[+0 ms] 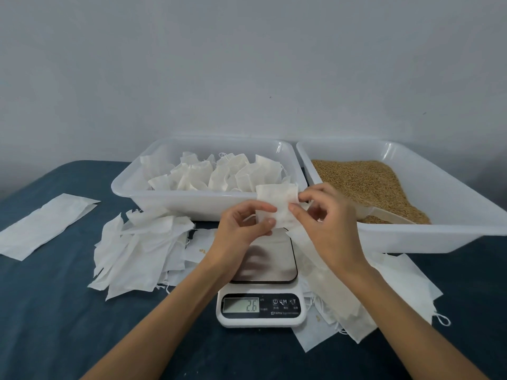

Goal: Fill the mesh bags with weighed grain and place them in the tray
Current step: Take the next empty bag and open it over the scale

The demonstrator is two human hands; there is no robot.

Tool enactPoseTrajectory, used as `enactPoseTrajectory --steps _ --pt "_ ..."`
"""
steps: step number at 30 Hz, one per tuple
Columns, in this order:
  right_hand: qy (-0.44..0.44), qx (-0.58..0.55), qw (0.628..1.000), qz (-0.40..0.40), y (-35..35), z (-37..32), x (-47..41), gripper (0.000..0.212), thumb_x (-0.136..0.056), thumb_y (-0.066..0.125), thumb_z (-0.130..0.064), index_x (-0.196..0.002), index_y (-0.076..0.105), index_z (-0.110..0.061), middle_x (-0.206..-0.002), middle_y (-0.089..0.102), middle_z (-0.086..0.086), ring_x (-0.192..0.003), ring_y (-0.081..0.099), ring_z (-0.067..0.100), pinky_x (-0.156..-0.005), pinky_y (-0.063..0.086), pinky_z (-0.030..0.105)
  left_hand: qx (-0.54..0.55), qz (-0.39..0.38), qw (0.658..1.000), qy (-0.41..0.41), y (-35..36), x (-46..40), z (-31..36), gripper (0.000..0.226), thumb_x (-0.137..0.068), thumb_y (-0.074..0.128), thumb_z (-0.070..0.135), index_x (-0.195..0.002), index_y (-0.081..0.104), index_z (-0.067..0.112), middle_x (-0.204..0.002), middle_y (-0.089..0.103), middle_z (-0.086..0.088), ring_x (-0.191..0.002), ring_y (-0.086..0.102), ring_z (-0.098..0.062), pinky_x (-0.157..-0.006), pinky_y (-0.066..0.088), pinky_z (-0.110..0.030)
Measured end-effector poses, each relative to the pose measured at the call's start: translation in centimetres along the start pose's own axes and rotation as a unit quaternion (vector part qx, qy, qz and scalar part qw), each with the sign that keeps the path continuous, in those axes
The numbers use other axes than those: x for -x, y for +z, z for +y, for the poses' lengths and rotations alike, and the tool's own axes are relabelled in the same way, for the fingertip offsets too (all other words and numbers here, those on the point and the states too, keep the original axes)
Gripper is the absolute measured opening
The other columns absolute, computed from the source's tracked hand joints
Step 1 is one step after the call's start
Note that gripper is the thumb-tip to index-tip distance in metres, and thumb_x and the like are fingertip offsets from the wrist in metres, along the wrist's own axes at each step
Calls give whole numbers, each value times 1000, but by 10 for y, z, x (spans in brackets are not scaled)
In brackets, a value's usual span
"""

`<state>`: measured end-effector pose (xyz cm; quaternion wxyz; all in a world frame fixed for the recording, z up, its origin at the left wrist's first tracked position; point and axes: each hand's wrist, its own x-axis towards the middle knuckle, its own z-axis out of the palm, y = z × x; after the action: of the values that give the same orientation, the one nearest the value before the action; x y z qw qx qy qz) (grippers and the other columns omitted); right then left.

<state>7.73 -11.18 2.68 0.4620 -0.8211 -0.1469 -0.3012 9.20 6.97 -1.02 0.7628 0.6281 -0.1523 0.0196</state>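
Both hands hold one small white mesh bag [277,204] in the air above the scale's steel platform [274,259]. My left hand [244,226] pinches its lower left edge; my right hand [323,215] pinches its right edge. The digital scale [260,308] reads 2.6. Behind the bag, a white tray [164,198] holds several filled bags [214,174]. At the right, a second white tray [439,231] holds brown grain [367,182] and a pale scoop [389,215] lying in it.
Empty white bags lie piled on the blue cloth left of the scale [137,250] and right of it [370,297]. A long white sheet [46,226] lies at the far left. A few loose grains [202,251] sit near the scale. A grey wall rises behind.
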Motion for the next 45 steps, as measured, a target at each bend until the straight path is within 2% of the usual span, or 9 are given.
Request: enactPoseTrajectory --steps 12,17,20,25,28,33,38,41,45 --pt "3 -12 1000 25 -4 -1 -2 6 -89 76 -18 -90 72 -15 -88 65 -11 -69 61 14 -59 49 28 27 27 999 -14 2 0 1 16 -94 75 10 -109 79 15 -107 77 -11 -95 72 -19 -83 58 -26" --pt "48 -96 994 -34 -5 1 0 8 -97 68 -26 -96 64 -20 -93 73 -13 -36 55 21 -38 39 23 33 26 999 -14 1 -1 0 19 -97 70 3 -110 79 14 -107 77 -10 -97 72 -20 -84 58 -28" --pt "59 -100 988 -97 -5 3 -2 12 -95 69 -30 -93 68 -18 -85 75 -4 -33 55 27 -37 38 22 34 26 999 -23 1 0 0 20 -97 69 0 -110 78 12 -94 76 -5 -90 71 -16 -83 58 -28" --pt "40 -108 992 -45 -11 3 -5 24 -98 66 -31 -77 61 -22 -53 58 2 -32 53 24 -36 35 25 104 44 993 -47 4 0 5 21 -98 64 -6 -110 76 6 -86 63 -5 -76 62 -17 -78 56 -25" --pt "25 -107 991 -75 -16 1 -7 32 -97 64 -40 -70 61 -23 -55 56 0 -35 56 23 -37 36 25 142 30 987 -70 5 1 9 23 -97 63 -8 -114 74 2 -93 57 -12 -72 59 -17 -78 56 -25" --pt "33 -83 986 -143 -19 3 -9 41 -98 62 -36 -61 50 -22 -48 48 7 -45 67 21 -44 43 48 183 2 978 -103 5 2 10 25 -96 61 -9 -117 72 1 -99 58 -17 -71 62 -19 -78 58 -27" --pt "9 -22 984 -175 -34 0 -18 54 -97 59 -47 -71 60 1 -52 51 16 -45 67 16 -44 44 44 -146 82 985 34 9 6 10 27 -96 68 -1 -115 73 17 -114 71 4 -99 68 -11 -89 57 -31" --pt "-12 27 971 -238 -40 -9 -25 59 -95 56 -59 -66 60 -8 -50 50 10 -44 67 13 -47 44 36 -183 10 981 65 14 13 15 59 -87 79 23 -141 57 34 -141 57 17 -134 51 0 -111 40 -18" --pt "-19 114 924 -366 -38 -21 -37 59 -91 52 -71 -62 51 -20 -52 51 4 -48 67 10 -51 43 34 -268 -22 960 80 22 20 12 83 -83 86 24 -152 42 35 -137 55 20 -129 44 13 -97 31 2"
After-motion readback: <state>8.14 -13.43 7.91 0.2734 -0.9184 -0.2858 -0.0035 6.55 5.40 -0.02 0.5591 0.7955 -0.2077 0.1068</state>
